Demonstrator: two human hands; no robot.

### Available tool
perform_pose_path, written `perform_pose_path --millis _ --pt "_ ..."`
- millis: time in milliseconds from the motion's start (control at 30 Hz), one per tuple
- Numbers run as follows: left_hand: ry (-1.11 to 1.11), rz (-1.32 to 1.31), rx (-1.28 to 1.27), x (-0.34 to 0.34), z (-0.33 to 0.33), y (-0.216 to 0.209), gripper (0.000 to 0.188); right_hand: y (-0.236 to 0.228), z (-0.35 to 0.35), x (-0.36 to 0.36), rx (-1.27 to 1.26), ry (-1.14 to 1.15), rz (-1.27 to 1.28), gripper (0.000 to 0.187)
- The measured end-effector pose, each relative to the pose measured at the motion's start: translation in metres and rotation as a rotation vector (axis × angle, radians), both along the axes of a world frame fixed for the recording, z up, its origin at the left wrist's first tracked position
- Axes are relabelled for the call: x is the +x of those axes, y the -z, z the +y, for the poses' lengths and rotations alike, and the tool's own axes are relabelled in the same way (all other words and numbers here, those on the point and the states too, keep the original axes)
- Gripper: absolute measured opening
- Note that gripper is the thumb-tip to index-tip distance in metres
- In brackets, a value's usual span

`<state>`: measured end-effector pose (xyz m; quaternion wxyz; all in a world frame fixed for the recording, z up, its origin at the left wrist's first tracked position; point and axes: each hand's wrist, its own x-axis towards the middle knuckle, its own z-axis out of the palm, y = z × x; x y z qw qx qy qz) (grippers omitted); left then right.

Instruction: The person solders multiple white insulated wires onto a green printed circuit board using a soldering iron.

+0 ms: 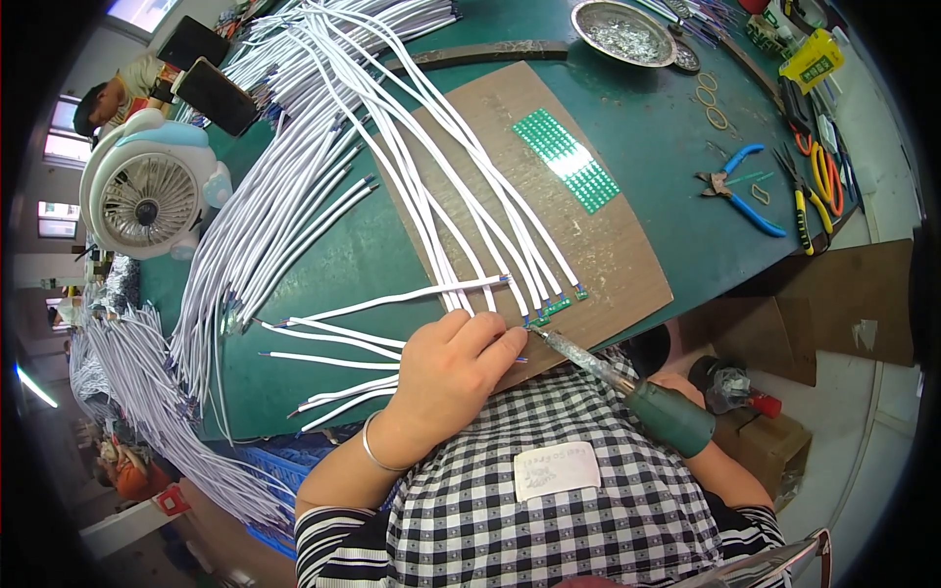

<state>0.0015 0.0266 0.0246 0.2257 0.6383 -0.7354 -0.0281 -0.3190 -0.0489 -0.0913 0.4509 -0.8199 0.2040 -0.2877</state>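
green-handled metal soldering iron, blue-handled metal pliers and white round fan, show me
Green-handled metal soldering iron (594, 367), head view, shaft
Blue-handled metal pliers (719, 183), head view, pivot
White round fan (147, 208), head view, grille

A white label (559, 459) on the black-and-white checked apron (490, 539) bears faint writing, seemingly in several lines; the yellow packet (813, 61) at upper right carries dark print.

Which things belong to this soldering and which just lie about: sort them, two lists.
Apparently part of the job:
soldering iron, in the right hand
small green circuit boards
white cables, some at the left hand
brown work board

Apparently just lying about:
blue-handled pliers
yellow-handled pliers
desk fan
yellow packet
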Motion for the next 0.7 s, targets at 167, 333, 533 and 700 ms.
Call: perform_pose_path --millis 167,333,533,700 --pt "0.0 0.004 -0.01 0.0 0.001 0.002 0.024 0.009 0.0 -0.005 0.018 -0.011 0.001 0.045" --pt "-0.005 0.002 -0.017 0.0 0.001 0.002 0.024 0.012 -0.001 -0.007 0.039 -0.034 0.035 0.046" --pt "-0.004 0.011 -0.015 -0.001 0.0 0.002 0.024 0.036 0.008 -0.025 0.266 -0.05 0.07 0.043" --pt "-0.009 0.009 -0.012 -0.001 0.001 0.002 0.024 0.016 0.001 -0.014 0.139 -0.047 0.008 0.04"
